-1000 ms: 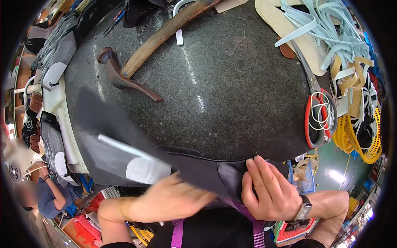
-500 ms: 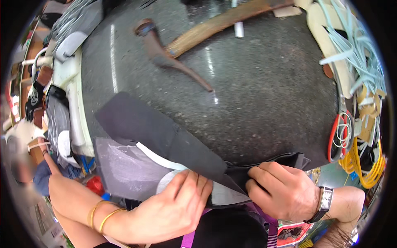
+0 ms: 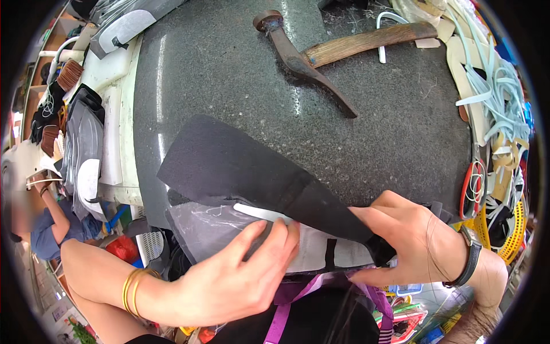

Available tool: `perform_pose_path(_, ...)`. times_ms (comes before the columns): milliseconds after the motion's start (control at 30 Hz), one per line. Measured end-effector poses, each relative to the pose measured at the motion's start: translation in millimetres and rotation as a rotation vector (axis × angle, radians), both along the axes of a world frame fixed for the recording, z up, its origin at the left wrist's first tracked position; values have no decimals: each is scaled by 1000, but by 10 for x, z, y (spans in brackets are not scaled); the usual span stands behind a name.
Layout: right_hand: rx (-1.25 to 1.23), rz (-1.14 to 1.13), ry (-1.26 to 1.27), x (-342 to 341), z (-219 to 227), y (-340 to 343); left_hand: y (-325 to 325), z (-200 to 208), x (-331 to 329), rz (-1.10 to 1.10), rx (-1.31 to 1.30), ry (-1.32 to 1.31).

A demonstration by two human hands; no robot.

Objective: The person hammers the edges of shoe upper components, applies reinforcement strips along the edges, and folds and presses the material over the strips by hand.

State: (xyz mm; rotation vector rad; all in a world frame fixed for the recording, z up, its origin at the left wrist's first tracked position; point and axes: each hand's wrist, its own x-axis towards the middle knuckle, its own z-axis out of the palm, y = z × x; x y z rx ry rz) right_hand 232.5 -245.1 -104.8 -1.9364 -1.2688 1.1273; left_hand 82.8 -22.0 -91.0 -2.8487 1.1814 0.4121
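A flat black panel lies slantwise over a grey, scuffed sheet at the table's near edge. Between them shows a light grey lining with a short black strip on it. My left hand pinches the near end of a narrow white strip, whose far end slips along the black panel's edge. At the panel's narrow right end my right hand grips it, thumb on the near side; its other fingers are partly hidden.
A wooden-handled hammer rests on the dark table. Red-handled scissors, pale blue strips and a yellow basket line the right. Stacked grey pieces stand at left, near another person.
The whole view has shifted, so the hammer appears farther right and up. My right hand has changed from a knuckled pinch to a wider grip around the black panel's end.
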Motion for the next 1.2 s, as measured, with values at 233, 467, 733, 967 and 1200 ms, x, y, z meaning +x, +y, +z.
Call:
perform_pose_path(233, -209, 81, -702, -839, 77, 269, -96, -64, -134, 22, 117, -33)
perform_pose_path(467, 129, 37, -722, -953, -292, 238, 321, -278, -121, -6, -145, 56)
perform_pose_path(733, 69, -286, -571, -1028, -222, 602, 365, -448, -115, 353, -663, 234)
perform_pose_path(967, 113, -149, -780, -1026, -148, 730, 491, -702, -148, 987, -537, -343)
perform_pose_path(1200, -8, -195, -312, -720, -158, 708, 647, -496, -61, 819, -497, -234)
